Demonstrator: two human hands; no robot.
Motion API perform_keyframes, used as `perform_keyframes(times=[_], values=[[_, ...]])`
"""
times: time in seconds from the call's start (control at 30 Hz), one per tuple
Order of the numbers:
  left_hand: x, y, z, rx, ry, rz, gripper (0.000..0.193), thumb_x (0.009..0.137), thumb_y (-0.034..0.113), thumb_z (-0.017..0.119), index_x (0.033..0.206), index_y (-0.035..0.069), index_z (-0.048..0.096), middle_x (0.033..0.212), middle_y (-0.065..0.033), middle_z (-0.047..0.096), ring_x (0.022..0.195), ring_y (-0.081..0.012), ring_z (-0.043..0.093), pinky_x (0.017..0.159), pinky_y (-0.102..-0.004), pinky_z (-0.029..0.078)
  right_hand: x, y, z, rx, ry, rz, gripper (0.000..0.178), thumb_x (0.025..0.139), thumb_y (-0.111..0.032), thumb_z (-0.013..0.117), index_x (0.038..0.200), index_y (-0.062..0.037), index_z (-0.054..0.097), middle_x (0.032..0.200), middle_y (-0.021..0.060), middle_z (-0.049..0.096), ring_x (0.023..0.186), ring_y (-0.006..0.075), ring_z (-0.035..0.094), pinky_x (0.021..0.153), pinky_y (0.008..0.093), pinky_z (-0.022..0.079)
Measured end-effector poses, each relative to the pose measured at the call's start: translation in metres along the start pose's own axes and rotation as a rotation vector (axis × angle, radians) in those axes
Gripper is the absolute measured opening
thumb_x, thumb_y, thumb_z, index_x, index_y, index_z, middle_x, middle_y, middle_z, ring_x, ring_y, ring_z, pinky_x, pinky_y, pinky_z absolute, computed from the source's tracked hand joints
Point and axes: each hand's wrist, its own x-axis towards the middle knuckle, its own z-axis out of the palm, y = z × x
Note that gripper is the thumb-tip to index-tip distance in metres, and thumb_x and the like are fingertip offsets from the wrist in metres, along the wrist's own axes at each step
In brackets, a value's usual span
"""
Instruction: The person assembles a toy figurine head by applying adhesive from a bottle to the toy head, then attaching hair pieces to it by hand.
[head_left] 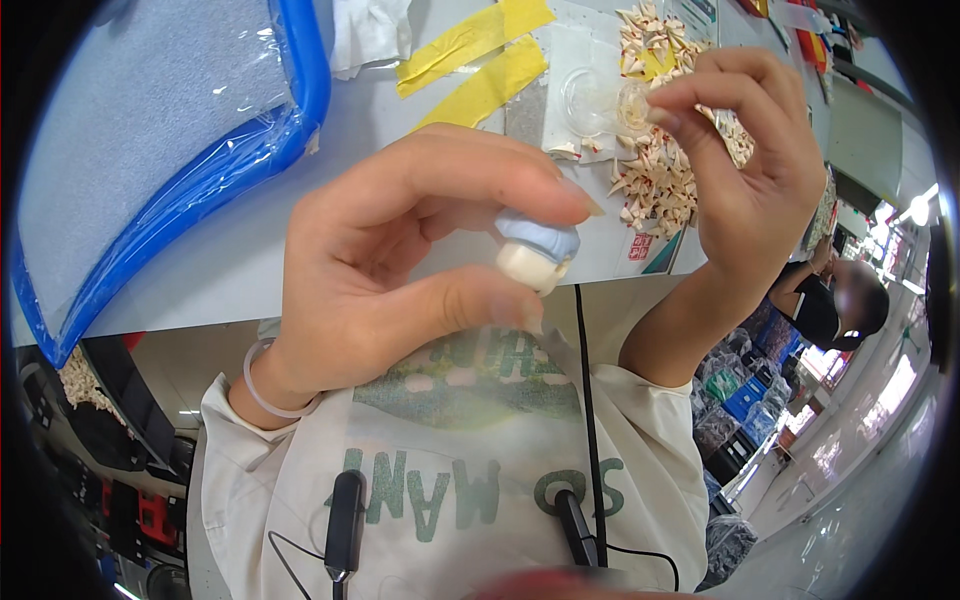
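Between the thumb and index finger of my left hand (400, 240), a small moulded piece (538, 252) is gripped, light blue on top and cream below. It is held up just in front of the table's near edge. My right hand (750, 140) reaches over the table at the right, its thumb and index fingertip brought together in a pinch. The pinching tips are at the edge of a small clear round cup (632, 104). Whatever lies between them is too small to make out. Next to that cup is a larger clear round dish (588, 100).
Many small pointed cream pieces with dark red tips (660, 185) lie heaped around the cup. Yellow tape strips (480, 78) stick to the white table (240, 240). A blue-rimmed tray (310, 70) occupies the left. At far right, another person (835, 300) is in the background.
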Motion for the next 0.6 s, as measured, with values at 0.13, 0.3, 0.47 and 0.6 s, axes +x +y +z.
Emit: perform_keyframes(times=[0.13, 0.3, 0.47, 0.6], values=[[-0.001, 0.004, 0.005, -0.181, 0.090, -0.126, 0.044, 0.063, 0.020, 0.074, 0.095, 0.003, 0.050, 0.094, -0.0134, 0.052, 0.082, -0.0217, 0.057, 0.073, -0.0291, 0.047, -0.006, -0.006, 0.007, 0.038, 0.049, 0.033, 0.015, 0.058, 0.010, 0.063, 0.070, 0.0011, 0.060, 0.078, 0.0060, 0.054, 0.076, 0.0147, 0.050, 0.068, 0.0228, 0.038], [0.000, 0.010, 0.005, -0.243, 0.143, -0.217, 0.048, 0.063, 0.026, 0.074, 0.097, 0.002, 0.049, 0.093, -0.0132, 0.054, 0.082, -0.0217, 0.058, 0.074, -0.0287, 0.047, -0.007, -0.002, 0.010, 0.093, 0.103, 0.070, 0.015, 0.061, 0.010, 0.062, 0.074, 0.0017, 0.059, 0.079, 0.0073, 0.054, 0.078, 0.0147, 0.050, 0.069, 0.0230, 0.039], [0.001, 0.009, 0.004, -0.174, 0.134, -0.219, 0.052, 0.064, 0.030, 0.074, 0.100, 0.002, 0.050, 0.095, -0.0141, 0.056, 0.082, -0.0213, 0.058, 0.075, -0.0305, 0.047, -0.028, -0.027, 0.010, 0.585, 0.191, 0.130, 0.017, 0.063, 0.004, 0.065, 0.077, 0.0017, 0.056, 0.082, 0.0111, 0.051, 0.077, 0.0170, 0.049, 0.071, 0.0251, 0.038], [-0.003, 0.005, 0.002, -0.048, 0.117, -0.085, 0.050, 0.065, 0.029, 0.073, 0.100, 0.001, 0.051, 0.096, -0.0144, 0.056, 0.085, -0.0213, 0.057, 0.076, -0.0307, 0.046, -0.034, -0.040, 0.022, 0.862, 0.162, 0.097, 0.021, 0.067, -0.011, 0.069, 0.077, -0.0005, 0.053, 0.080, 0.0117, 0.050, 0.077, 0.0182, 0.047, 0.071, 0.0274, 0.037]])
